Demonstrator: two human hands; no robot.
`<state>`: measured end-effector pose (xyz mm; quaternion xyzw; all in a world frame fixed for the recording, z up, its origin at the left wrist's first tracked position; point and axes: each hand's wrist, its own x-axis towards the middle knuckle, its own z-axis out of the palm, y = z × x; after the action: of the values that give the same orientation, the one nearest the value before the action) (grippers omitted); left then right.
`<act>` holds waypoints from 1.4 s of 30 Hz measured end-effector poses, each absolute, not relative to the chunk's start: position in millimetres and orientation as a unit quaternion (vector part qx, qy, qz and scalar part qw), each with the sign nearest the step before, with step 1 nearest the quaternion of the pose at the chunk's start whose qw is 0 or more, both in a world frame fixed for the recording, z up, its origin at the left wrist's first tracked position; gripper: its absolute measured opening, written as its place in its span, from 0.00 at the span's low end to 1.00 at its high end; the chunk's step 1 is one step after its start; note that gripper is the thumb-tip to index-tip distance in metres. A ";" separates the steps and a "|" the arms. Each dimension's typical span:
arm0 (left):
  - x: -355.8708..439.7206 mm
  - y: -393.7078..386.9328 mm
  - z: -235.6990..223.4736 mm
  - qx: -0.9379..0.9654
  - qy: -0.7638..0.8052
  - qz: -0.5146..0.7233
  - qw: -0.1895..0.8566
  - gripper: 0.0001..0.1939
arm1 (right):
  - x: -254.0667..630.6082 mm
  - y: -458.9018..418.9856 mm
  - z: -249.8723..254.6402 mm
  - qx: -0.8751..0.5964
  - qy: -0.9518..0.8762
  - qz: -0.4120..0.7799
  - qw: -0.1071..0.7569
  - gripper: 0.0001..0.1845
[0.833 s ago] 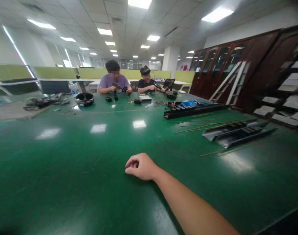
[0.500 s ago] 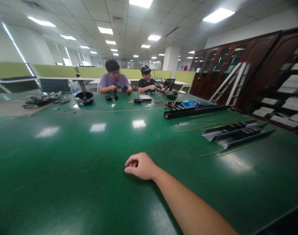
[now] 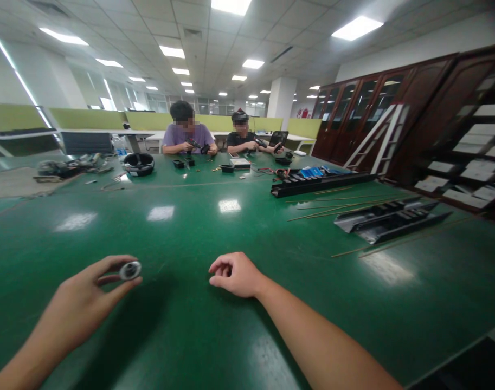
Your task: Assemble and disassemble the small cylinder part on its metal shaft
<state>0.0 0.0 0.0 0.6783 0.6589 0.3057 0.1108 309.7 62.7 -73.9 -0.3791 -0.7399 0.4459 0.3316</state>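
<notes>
My left hand (image 3: 82,298) is raised over the green table (image 3: 182,336), thumb and fingers closed around a small round metallic piece (image 3: 130,270). Its ringed end with a dark centre faces me; what kind of part it is I cannot make out. To the right, my right hand (image 3: 237,275) rests on its side on the tabletop. Its fingers are loosely curled, with a hollow between thumb and fingers, and nothing shows inside. Bare table separates the two hands.
Black metal channels (image 3: 393,219) and thin brass-coloured rods (image 3: 324,213) lie at the right. Behind them is a longer black channel (image 3: 324,184) with blue pieces (image 3: 312,172). Two people (image 3: 188,132) handle tools across the table, near a black headset (image 3: 138,164).
My left hand has come into view from the lower left, holding the round metallic piece. My right hand stays in nearly the same place and pose. The view has shifted slightly.
</notes>
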 end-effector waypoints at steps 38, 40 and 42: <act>106.6 35.1 -57.9 0.795 0.440 0.375 0.185 0.09 | 309.5 60.2 -71.1 -0.395 -0.756 0.359 0.379 0.10; 106.5 35.5 -58.1 0.795 0.438 0.376 0.186 0.09 | 309.4 60.4 -72.2 -0.394 -0.751 0.368 0.382 0.09; 106.6 36.0 -58.2 0.796 0.436 0.376 0.186 0.10 | 309.5 61.0 -73.5 -0.394 -0.747 0.374 0.382 0.08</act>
<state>106.6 36.0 -58.2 0.7961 0.4357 0.3764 0.1861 309.5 61.0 -73.5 -0.3944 -0.7474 0.3739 0.3822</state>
